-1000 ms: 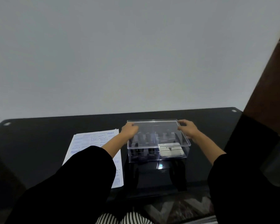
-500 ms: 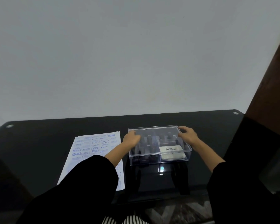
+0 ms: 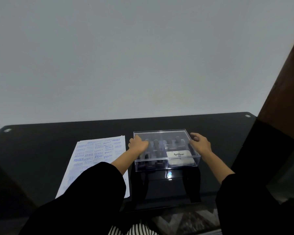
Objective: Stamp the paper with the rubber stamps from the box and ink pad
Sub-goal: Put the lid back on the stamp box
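Left hand point(image 3: 138, 144) is in from the near side, black sleeve point(image 3: 85, 192) lying over the paper's near corner, wrist straight. Its fingers curl over the top left edge of the box point(image 3: 166, 164) and grip it. Over to the right hand point(image 3: 200, 143): forearm angled in from the right, palm turned toward the box's right edge, thumb up, fingers loosely bent and a little apart. They're right at the rim, but whether they pinch it or only touch it, I can't tell.

Now the surface. It's a glossy black table point(image 3: 41, 150), with a metal fitting point(image 3: 7, 130) at its far left corner. The paper point(image 3: 95, 158) lies flat just left of the box, already covered in blue prints: FRAGILE, SAMPLE, AIR MAIL. The clear box sits at mid-table with its lid on; dark stamps point(image 3: 155, 142) stand inside on the left and at the back, and the ink pad point(image 3: 178, 154), labelled Artline, lies in the near right part. A second fitting point(image 3: 247, 115) marks the far right corner.

Behind it all is a plain pale wall point(image 3: 143, 56). A brown panel point(image 3: 285, 85) rises at the right. Striped cloth point(image 3: 134, 230) shows at the bottom edge.
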